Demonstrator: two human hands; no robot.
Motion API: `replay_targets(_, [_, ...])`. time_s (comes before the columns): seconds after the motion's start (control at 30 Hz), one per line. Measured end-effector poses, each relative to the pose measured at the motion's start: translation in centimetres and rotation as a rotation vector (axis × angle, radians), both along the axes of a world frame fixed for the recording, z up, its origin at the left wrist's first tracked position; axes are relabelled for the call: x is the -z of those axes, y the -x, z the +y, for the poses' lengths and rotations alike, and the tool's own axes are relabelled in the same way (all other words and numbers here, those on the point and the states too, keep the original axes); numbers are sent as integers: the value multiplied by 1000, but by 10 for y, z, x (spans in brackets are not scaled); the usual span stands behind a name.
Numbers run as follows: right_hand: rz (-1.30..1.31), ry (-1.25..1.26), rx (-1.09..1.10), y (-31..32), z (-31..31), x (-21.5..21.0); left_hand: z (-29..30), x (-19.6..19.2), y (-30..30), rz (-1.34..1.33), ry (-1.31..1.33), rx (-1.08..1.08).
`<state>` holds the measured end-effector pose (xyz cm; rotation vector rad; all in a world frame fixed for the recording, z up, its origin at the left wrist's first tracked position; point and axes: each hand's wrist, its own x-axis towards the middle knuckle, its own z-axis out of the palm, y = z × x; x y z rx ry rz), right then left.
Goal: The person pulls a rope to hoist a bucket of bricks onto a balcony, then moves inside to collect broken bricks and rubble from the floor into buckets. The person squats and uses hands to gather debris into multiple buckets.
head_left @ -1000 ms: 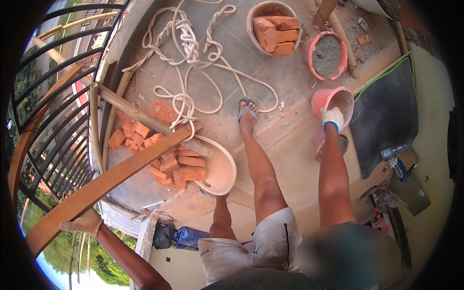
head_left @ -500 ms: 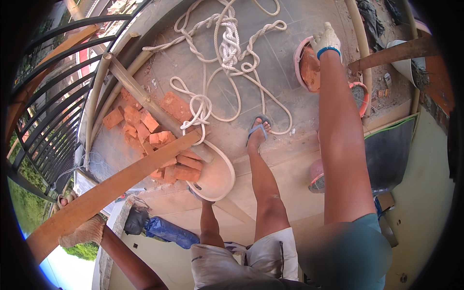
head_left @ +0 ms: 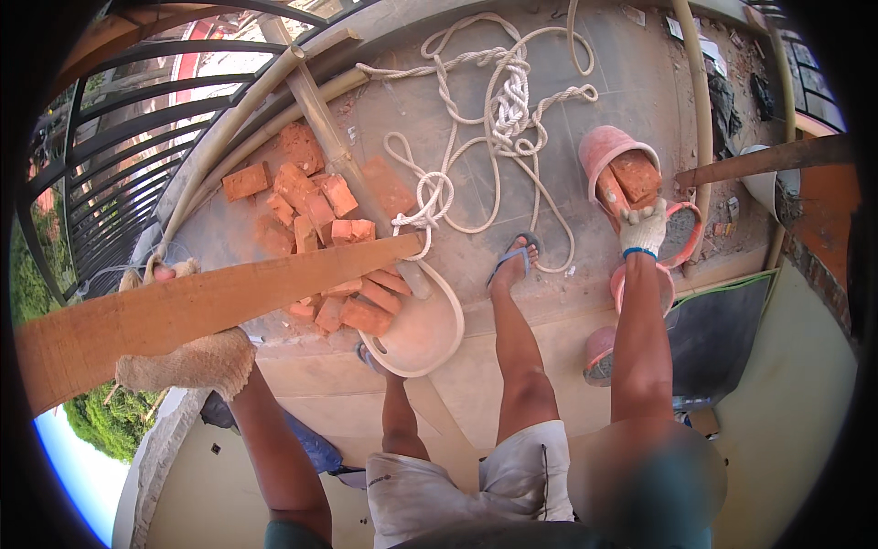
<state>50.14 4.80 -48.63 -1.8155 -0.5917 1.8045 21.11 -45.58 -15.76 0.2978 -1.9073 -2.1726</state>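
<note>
**One Gloved Hand [head_left: 187,361] on a Plank, the Other Among Bricks [head_left: 636,174]**

A worker's left hand clasps a broad wooden plank [head_left: 229,297], palm and glove pressed along its near edge, fingertips curling over the far one; the grip is closed around the wood. The left forearm angles up from the near edge toward the left, elbow slightly bent. The plank slants from the near left toward the middle of the scene, its far end above a pale basin [head_left: 425,329].

On the right, the other arm reaches straight out, and the gloved right hand [head_left: 643,229], a blue band at its wrist, sits at the mouth of a tilted pink bucket [head_left: 608,142] that holds the bricks. Its fingers are bent against the near side of the load; whether they hold the rim or a brick cannot be told.

Just beside that bucket, to the right, stands a red-rimmed bucket [head_left: 697,220]. Nearer, beside the forearm, a small bucket [head_left: 599,340] holds grey mix.

Between the hands, white rope [head_left: 512,105] lies in loops and knots across the far floor, close to a sandalled foot [head_left: 517,258]. A heap of loose bricks [head_left: 306,188] spreads left of the basin, before a black railing [head_left: 169,87] on the far left.
</note>
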Motion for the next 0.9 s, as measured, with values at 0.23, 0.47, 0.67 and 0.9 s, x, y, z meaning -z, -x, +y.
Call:
replay_targets(0.23, [-265,-237,-851,-24,-141,-119,22,27,-5,-21,77,-50])
replay_targets(0.47, [-486,16,-1563,-43,-355,-315,-65,81,-86,252,604,264])
replay_targets(0.67, [-272,91,-2486,-7,-480,-404,-302,231,-364,-971,-261,544])
replay_targets(0.9, [110,-122,-2841,21,-656,-350,-367,274,-471,-1139,-277,-432])
